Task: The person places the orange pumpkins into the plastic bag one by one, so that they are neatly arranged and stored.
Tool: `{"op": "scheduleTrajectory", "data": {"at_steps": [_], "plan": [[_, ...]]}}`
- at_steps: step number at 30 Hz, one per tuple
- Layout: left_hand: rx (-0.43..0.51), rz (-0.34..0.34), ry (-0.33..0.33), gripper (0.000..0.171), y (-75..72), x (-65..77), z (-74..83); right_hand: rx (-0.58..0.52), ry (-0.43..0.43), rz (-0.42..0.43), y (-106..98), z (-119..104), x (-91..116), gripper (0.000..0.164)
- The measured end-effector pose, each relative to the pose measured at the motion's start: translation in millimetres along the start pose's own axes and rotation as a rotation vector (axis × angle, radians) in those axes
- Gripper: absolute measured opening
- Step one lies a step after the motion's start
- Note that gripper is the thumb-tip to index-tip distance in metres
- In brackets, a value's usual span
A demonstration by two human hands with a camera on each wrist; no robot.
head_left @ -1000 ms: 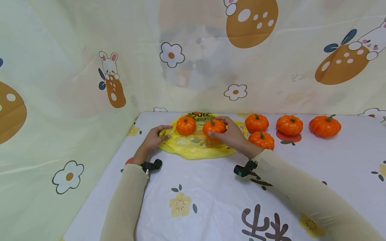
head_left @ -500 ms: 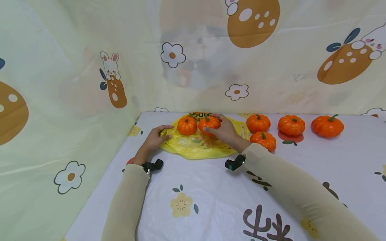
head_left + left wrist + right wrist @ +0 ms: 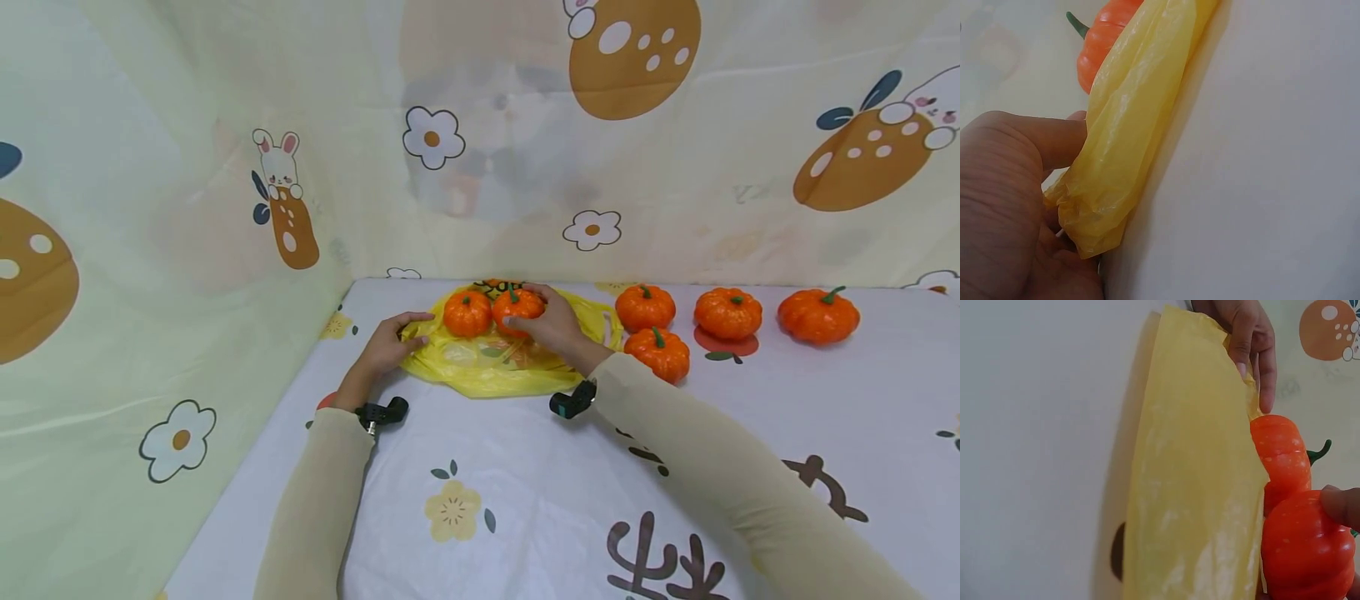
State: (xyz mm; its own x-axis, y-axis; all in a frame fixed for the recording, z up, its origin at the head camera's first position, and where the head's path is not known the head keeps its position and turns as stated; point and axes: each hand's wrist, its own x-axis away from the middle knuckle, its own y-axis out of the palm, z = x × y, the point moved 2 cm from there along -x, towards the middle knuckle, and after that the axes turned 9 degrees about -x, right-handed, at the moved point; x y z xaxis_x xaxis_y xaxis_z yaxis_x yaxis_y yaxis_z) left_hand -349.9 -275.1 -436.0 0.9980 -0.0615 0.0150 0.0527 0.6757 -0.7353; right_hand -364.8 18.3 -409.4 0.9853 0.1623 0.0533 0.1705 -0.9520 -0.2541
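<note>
My right hand (image 3: 557, 322) grips a small orange toy pumpkin (image 3: 517, 310), thumb on its near side. It stands on a yellow plastic bag (image 3: 480, 379), right beside another pumpkin (image 3: 467, 314) with a green stem. At the bag's left end, my left hand (image 3: 388, 342) holds the crumpled edge between thumb and fingers. The left wrist view shows the bunched yellow film (image 3: 1110, 206) against the thumb, with part of the fingers hidden behind it. In the right wrist view, the gripped pumpkin (image 3: 1307, 550) overlaps the other one.
Right of the bag are several more pumpkins: one at the back (image 3: 645, 308), one nearer (image 3: 660, 354), then two farther right, a middle one (image 3: 727, 314) and an outer one (image 3: 819, 317). A patterned cloth wall (image 3: 495, 183) rises behind the white table (image 3: 525, 483).
My right hand has moved left with its pumpkin, closing the gap to the other pumpkin on the bag. The left hand has stayed at the bag's left end.
</note>
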Motion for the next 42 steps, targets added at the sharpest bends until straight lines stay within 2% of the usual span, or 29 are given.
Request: {"op": "scheduleTrajectory", "data": {"at_steps": [7, 16, 23, 30, 37, 42], "plan": [[0.010, 0.001, -0.001, 0.038, 0.7, 0.5, 0.3, 0.053, -0.020, 0.013, 3.1, 2.9, -2.6, 0.074], [0.015, 0.000, -0.010, 0.038, 2.1, 0.1, -0.4, 0.049, -0.015, 0.037, 7.7, 5.7, -6.7, 0.075], [0.012, 0.005, 0.016, 0.038, 2.0, -1.9, -3.2, 0.082, -0.001, 0.005, 9.8, 6.7, -8.9, 0.077], [0.007, 0.005, -0.002, 0.039, 1.3, -2.6, -4.2, 0.124, -0.012, -0.022, 12.4, 4.6, -11.2, 0.078], [-0.022, 0.005, 0.011, 0.040, 0.1, -1.4, -2.0, 0.142, 0.009, -0.019, 15.6, 1.0, -11.8, 0.079], [-0.004, 0.001, 0.013, 0.044, -0.3, -0.1, -0.6, 0.125, 0.015, -0.013, 16.6, 1.5, -11.1, 0.078]]}}
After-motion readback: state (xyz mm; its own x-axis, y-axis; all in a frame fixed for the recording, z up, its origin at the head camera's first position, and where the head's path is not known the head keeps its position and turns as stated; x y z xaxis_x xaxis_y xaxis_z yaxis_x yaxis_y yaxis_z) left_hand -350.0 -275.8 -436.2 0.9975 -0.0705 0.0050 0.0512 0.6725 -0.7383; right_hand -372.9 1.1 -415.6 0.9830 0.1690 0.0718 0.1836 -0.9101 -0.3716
